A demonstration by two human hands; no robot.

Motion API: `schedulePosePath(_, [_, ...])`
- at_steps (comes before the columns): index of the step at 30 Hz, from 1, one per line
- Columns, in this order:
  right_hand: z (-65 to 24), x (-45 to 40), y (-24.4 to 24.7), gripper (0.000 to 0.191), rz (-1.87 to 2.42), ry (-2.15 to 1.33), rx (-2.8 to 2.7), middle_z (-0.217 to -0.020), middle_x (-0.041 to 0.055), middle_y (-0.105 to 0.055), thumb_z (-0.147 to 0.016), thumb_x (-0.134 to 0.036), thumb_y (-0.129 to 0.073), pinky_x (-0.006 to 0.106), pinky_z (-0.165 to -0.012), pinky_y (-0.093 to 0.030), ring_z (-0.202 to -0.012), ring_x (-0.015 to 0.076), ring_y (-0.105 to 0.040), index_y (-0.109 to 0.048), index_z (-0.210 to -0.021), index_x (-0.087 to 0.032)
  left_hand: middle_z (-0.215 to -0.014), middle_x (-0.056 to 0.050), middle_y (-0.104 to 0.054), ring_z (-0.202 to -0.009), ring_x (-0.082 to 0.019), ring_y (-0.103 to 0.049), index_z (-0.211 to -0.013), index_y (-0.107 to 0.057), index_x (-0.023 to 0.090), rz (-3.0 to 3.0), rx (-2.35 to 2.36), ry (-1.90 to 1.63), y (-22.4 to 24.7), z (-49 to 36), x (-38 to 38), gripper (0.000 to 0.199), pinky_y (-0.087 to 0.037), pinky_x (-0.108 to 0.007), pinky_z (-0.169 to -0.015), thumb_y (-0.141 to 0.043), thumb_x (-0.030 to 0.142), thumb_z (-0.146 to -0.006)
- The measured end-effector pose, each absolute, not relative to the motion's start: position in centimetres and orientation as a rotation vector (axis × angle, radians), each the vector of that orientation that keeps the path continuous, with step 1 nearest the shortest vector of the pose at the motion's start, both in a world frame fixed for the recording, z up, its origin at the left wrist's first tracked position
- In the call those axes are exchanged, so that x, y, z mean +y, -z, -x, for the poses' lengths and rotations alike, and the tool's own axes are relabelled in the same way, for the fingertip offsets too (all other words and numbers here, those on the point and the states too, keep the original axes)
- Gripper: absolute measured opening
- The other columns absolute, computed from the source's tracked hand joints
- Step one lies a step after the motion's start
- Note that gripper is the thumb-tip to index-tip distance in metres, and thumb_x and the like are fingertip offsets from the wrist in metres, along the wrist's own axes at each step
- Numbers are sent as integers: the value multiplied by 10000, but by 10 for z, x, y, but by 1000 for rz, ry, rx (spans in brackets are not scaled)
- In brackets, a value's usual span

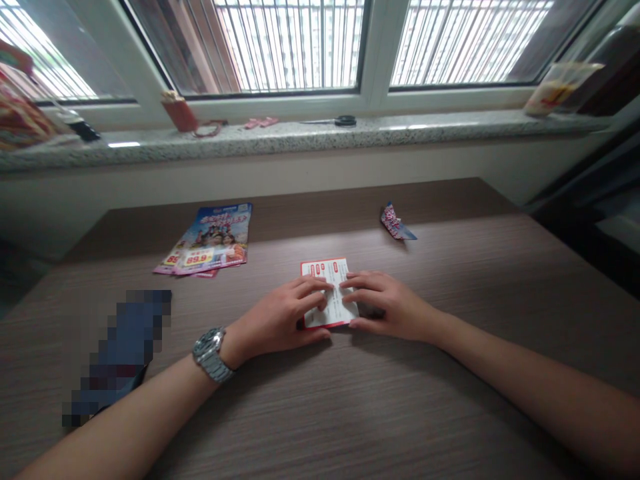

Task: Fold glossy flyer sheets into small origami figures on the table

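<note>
A small white sheet with red edges and red printed labels (336, 272) lies flat on the brown wooden table (320, 413), in front of me. My left hand (287, 310), with a metal watch on its wrist, rests on the sheet's left side, fingers spread and fingertips on the paper. On the right side, my right hand (387, 303) touches the sheet with its fingertips, fingers apart and thumb at the lower right corner. Neither hand is closed round anything. Beyond my right hand sits a folded paper piece (394, 223) with a colourful print.
Colourful flyers (215, 237) lie at the back left. A pixelated dark blue object (123, 353) is beside my left forearm. On the stone windowsill (300, 139) are scissors (345, 121), a red container (180, 113), small pink items and a plastic cup (557, 90).
</note>
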State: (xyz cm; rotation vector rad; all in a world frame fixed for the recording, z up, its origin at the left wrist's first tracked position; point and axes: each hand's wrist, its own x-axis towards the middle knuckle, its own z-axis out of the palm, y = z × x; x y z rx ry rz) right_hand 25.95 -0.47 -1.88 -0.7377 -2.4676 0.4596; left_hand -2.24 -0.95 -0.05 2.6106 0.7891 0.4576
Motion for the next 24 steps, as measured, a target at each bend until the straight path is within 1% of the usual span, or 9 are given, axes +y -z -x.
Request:
schedulePosePath(5, [-260, -5, 18, 249, 719, -463, -2451, -1285, 120, -709, -941, -359, -706, 495, -1052, -498, -1275, 288, -619, -694, -1142, -213, -1410, -123, -607, -1301, -282, -582, -1122, -620, 198, -2627, 775, -509, 2, 21, -10, 254, -491, -467, -1108, -682, 366, -943])
schedulePosePath(10, [-261, -3, 19, 392, 696, -414, -2489, -1311, 128, -697, -874, -452, -779, 515, -1072, -485, -1284, 315, -613, -686, -1177, -222, -1397, -137, -621, -1292, -275, -596, -1137, -636, 185, -2628, 769, -530, 0, 20, -10, 194, -495, -467, -1105, -625, 295, -977])
schedulePosePath(11, [-261, -3, 20, 371, 696, -397, -2498, -1318, 123, -695, -885, -436, -771, 514, -1069, -489, -1287, 314, -612, -687, -1180, -227, -1395, -137, -624, -1294, -274, -595, -1121, -639, 183, -2628, 766, -531, 0, 20, -10, 172, -491, -468, -1111, -612, 286, -985])
schedulePosePath(14, [-262, -2, 23, 216, 684, -359, -2513, -1320, 102, -696, -969, -321, -680, 494, -1061, -504, -1293, 291, -612, -698, -1166, -235, -1386, -133, -635, -1292, -264, -599, -1080, -640, 176, -2631, 756, -534, -2, 19, -10, 131, -473, -466, -1135, -582, 267, -1006])
schedulePosePath(16, [-263, -1, 25, 171, 674, -344, -2509, -1306, 87, -705, -1001, -272, -631, 488, -1069, -506, -1284, 275, -621, -709, -1150, -240, -1386, -129, -637, -1298, -257, -596, -1063, -636, 172, -2637, 750, -531, -2, 19, -9, 120, -457, -461, -1152, -565, 257, -1017])
schedulePosePath(19, [-263, -1, 27, 146, 676, -355, -2485, -1259, 66, -728, -1011, -252, -616, 491, -1084, -504, -1253, 259, -644, -723, -1111, -250, -1403, -123, -628, -1308, -252, -590, -1072, -629, 177, -2637, 741, -524, -2, 20, -9, 123, -453, -454, -1156, -558, 265, -1026])
schedulePosePath(21, [-262, -1, 27, 133, 681, -390, -2448, -1218, 62, -742, -1008, -239, -621, 478, -1080, -516, -1232, 250, -657, -728, -1085, -246, -1411, -126, -621, -1313, -262, -585, -1069, -630, 183, -2639, 733, -521, -1, 21, -9, 152, -451, -460, -1155, -601, 321, -1011])
schedulePosePath(24, [-262, -1, 25, 130, 685, -454, -2384, -1174, 62, -753, -1004, -217, -621, 452, -1063, -539, -1218, 240, -668, -731, -1066, -244, -1400, -122, -625, -1308, -289, -582, -1047, -633, 196, -2671, 733, -551, 1, 23, -8, 258, -438, -494, -1155, -695, 426, -949])
